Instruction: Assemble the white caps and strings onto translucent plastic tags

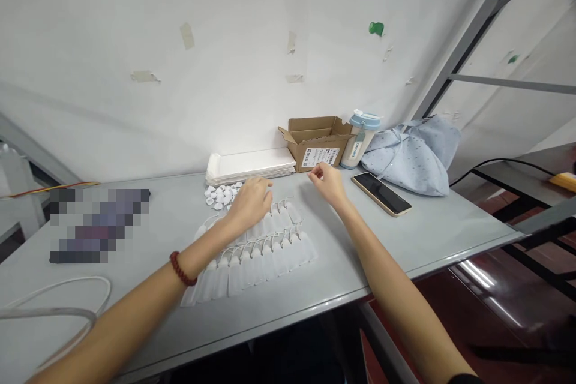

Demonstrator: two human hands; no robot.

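Observation:
My left hand [250, 205] is over the back row of white translucent tags [263, 225], its fingers curled in. Whatever it may hold is hidden. My right hand [329, 185] hovers in front of the cardboard box, thumb and fingertips pinched together. I cannot make out anything between them. Nearer the front edge lies another row of flat tags with looped white strings [252, 267]. Small round white pieces [220, 194] are heaped just left of my left hand. Behind them is a stack of white flat sleeves or envelopes [252, 165].
An open cardboard box [320, 153] stands against the wall beside a blue-lidded cup [360, 141]. A pale blue cloth bag [411, 156] and a phone [381, 194] lie at the right. White cable [54, 312] curls at the table's left, near a pixelated patch.

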